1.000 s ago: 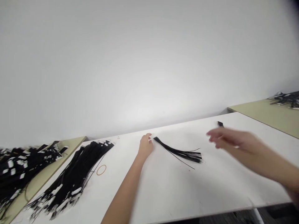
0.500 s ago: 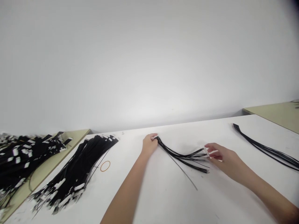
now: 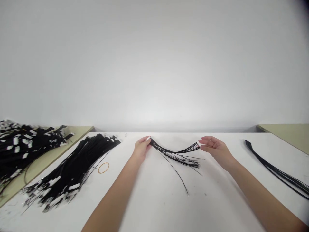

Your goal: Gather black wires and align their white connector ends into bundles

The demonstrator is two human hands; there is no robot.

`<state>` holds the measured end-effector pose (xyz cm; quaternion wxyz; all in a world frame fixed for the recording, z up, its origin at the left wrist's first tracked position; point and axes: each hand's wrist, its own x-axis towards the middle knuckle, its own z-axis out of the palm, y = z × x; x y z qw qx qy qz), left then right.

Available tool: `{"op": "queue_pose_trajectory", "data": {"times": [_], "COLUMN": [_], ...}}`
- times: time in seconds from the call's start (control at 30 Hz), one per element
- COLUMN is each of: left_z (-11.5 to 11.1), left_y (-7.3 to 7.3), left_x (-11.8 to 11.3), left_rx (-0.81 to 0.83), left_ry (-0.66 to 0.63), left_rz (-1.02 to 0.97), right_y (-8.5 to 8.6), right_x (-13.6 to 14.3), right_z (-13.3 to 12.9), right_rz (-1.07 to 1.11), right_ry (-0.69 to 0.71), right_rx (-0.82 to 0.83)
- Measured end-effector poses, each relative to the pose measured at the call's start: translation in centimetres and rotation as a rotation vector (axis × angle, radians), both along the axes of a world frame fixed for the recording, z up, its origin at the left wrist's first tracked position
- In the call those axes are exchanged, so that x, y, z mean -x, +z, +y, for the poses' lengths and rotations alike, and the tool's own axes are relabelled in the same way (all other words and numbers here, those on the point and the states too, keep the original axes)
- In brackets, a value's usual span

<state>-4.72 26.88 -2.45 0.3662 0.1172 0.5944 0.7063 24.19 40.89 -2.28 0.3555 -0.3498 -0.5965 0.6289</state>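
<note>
Between my hands hangs a bundle of thin black wires (image 3: 173, 154), sagging in the middle. My left hand (image 3: 142, 148) pinches the white connector (image 3: 148, 138) at its left end. At the other end, my right hand (image 3: 213, 149) holds a small white connector (image 3: 199, 144) between thumb and fingers, with part of the wires running into it. Other wires fan out loose below, their ends free, and one long wire dangles lower than the rest.
A thick pile of black wire bundles with white connectors (image 3: 82, 164) lies on the white table (image 3: 149, 206), left. More bundles (image 3: 31, 148) cover the yellowish table (image 3: 41, 162) beyond. An orange rubber band (image 3: 103, 168) lies nearby. Another wire bundle (image 3: 275, 164) rests at right.
Both hands have shifted left with the wire bundle, which now appears lifted. The camera view has levelled. Loose wire ends have spread apart more.
</note>
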Motion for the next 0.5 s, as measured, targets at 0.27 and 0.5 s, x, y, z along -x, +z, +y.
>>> {"op": "queue_pose_trajectory", "data": {"times": [0.27, 0.5], "left_z": [-0.1, -0.1], "left_y": [-0.9, -1.4], "left_x": [-1.9, -3.9], "left_rx": [-0.06, -0.12], "left_ry": [-0.353, -0.55], "left_rz": [-0.089, -0.095], "right_y": [-0.5, -1.2], "right_x": [-0.2, 1.6], "right_z": [-0.2, -2.1], "right_rz": [0.268, 0.2], "right_ry": [-0.086, -0.077], "right_rx": [0.157, 0.244]}}
